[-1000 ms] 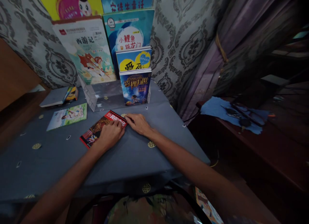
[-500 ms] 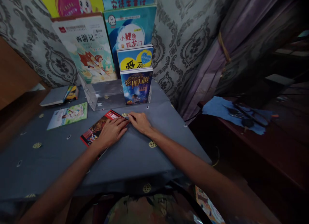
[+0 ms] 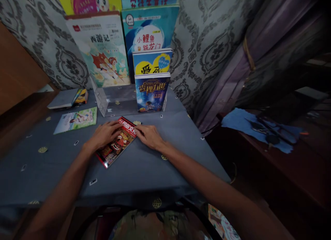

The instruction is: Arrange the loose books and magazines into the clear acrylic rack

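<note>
A red magazine (image 3: 117, 142) with a mask on its cover lies flat on the grey tablecloth (image 3: 144, 167). My left hand (image 3: 103, 135) rests on the magazine's left edge with fingers stretched flat. My right hand (image 3: 148, 136) lies at the magazine's top right corner, its fingertips touching that corner, fingers loosely extended. Just behind stands a clear acrylic book stand (image 3: 113, 100) holding a dark blue book (image 3: 151, 91) in front and a yellow-and-blue book (image 3: 152, 61) behind it.
Larger picture books (image 3: 103, 50) lean against the patterned wall. A green booklet (image 3: 76, 120) and a grey book (image 3: 66, 98) lie at the table's left. A purple curtain (image 3: 258, 43) hangs to the right, above a dark bench with blue cloth (image 3: 248, 124).
My left hand slid from the middle of the magazine to its left edge, uncovering the cover. The magazine turned slightly toward me. The right hand stayed at the corner.
</note>
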`<state>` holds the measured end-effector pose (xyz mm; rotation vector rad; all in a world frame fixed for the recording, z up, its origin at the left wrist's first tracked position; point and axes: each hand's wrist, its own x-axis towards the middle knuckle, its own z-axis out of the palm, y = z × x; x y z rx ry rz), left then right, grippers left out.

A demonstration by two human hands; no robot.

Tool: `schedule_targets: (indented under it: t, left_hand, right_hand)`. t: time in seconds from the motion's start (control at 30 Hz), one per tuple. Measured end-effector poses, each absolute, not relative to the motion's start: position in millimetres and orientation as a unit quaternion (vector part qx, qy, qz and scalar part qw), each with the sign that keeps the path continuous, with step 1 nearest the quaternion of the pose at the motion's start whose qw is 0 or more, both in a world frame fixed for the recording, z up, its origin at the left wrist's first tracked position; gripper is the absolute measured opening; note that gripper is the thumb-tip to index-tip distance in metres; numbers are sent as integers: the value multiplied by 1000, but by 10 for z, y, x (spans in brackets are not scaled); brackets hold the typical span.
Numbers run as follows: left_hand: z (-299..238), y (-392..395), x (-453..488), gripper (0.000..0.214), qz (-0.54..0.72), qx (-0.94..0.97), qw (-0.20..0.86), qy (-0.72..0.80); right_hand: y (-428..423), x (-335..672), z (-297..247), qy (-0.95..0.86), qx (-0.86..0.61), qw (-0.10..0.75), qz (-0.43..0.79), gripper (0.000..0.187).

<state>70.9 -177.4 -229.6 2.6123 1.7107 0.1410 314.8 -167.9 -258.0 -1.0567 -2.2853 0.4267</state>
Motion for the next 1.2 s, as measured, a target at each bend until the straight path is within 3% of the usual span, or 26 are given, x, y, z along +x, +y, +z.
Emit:
schedule_targets:
  t: [0.7, 1.0, 1.2]
  left_hand:
    - [-2338, -1770, 857, 40, 32, 750, -104, 653]
    - [-2299, -2289, 788, 53, 62, 898, 63, 430]
    - [-2455, -2477, 744, 44, 93, 894, 38, 436]
  right_hand:
    - [-1105, 3102, -2765, -860, -359, 299, 204, 29]
    - [-1127, 3114, -2800, -872, -333, 300, 195, 28]
    - [-1182, 3108, -2796, -888, -316, 287, 172, 27]
